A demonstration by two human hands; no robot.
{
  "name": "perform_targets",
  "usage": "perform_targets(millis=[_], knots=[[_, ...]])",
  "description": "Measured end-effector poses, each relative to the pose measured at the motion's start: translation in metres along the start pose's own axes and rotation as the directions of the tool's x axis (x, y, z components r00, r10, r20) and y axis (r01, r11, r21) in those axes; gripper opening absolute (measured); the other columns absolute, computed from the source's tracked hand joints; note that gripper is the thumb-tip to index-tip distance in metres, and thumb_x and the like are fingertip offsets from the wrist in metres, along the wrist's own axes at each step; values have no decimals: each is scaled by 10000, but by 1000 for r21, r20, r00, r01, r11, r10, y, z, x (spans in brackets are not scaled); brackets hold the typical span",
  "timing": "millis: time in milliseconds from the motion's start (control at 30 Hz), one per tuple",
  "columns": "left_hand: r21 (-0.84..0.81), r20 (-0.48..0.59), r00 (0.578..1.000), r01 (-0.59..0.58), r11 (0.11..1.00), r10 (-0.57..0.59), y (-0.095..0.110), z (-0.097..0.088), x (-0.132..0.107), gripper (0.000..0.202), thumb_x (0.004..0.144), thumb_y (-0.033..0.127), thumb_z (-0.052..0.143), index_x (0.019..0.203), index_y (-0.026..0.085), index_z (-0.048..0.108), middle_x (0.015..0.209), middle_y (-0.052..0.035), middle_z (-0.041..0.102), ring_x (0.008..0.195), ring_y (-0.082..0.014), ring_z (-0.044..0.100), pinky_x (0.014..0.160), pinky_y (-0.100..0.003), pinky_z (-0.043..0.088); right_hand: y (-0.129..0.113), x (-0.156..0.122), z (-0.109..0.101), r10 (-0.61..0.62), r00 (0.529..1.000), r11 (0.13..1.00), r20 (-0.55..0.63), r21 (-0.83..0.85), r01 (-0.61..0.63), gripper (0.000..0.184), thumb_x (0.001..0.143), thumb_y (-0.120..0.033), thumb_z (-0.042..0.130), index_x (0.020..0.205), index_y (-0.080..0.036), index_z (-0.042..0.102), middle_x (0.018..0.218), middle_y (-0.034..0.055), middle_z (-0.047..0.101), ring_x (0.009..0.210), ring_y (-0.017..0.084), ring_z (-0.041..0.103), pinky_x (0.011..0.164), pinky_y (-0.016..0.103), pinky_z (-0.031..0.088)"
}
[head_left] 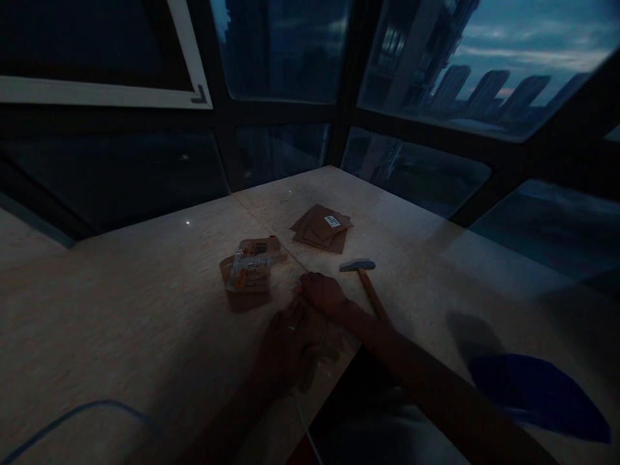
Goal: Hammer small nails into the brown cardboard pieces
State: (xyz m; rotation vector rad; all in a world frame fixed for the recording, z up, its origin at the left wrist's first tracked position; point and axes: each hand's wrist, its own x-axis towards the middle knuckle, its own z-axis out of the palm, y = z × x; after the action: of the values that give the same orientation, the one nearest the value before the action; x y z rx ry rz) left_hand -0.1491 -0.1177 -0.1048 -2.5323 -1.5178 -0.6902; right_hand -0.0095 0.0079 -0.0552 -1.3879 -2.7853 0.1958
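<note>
Okay, clear pkt [250, 263] nr L hand [285, 343] looks crinkled, w/ orange print.

This looks to me like a home, a glazed corner of a room or enclosed balcony; which, I can't tell. Large dark-framed glass panes [290, 55] meet above a broad, pale, mottled, stone-like worktop [145, 290], and a white-framed window sash [97, 90] with a small grey handle [199, 97] stands at left. Outside, grey tower blocks [490, 89] rise under a cloudy, dusky-blue sky [542, 35].
</note>
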Motion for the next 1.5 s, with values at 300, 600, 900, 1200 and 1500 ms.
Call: perform_targets(millis=[300,600,900,1200,1500], knots=[[-85,-40,999,25,996,-29,3,2,-4,538,1001,420,454,1435,105,488,1444,-213,554,1373,-339,489,1089,-542,430,11,-4,1,-236,972,970,-12,60,236,180,974,-104,544,1092,-157,668,1163,125,673,1104,231,588,902,324,486],[-114,-42,997,54,992,-59,5,2,-4,508,975,398,523,1399,119,521,1426,-195,575,1353,-329,511,1092,-522,441,44,22,-5,99,980,970,-170,236,-57,174,1018,-204,531,1104,-128,661,1093,82,687,1004,205,660,898,393,538],[-123,-104,991,74,990,-87,6,2,-6,522,960,388,549,1400,110,513,1385,-204,604,1322,-344,539,1065,-521,481,59,21,-5,151,984,938,-96,328,-112,195,1000,-304,595,1084,-149,677,1053,52,715,920,191,698,834,393,576],[-170,-70,988,121,978,-134,7,-1,-6,562,953,364,558,1457,134,464,1421,-194,575,1346,-346,515,1091,-525,465,36,-17,-34,90,990,981,-104,182,-69,307,1044,-353,456,1166,-178,677,1161,113,707,1124,242,638,955,352,480],[-170,-42,992,109,979,-118,6,-3,-3,593,958,385,553,1472,116,431,1424,-197,571,1332,-348,517,1076,-543,470,14,-23,-1,-11,999,1000,42,10,11,294,1035,-361,477,1191,-186,654,1065,155,725,918,279,710,698,336,536]])
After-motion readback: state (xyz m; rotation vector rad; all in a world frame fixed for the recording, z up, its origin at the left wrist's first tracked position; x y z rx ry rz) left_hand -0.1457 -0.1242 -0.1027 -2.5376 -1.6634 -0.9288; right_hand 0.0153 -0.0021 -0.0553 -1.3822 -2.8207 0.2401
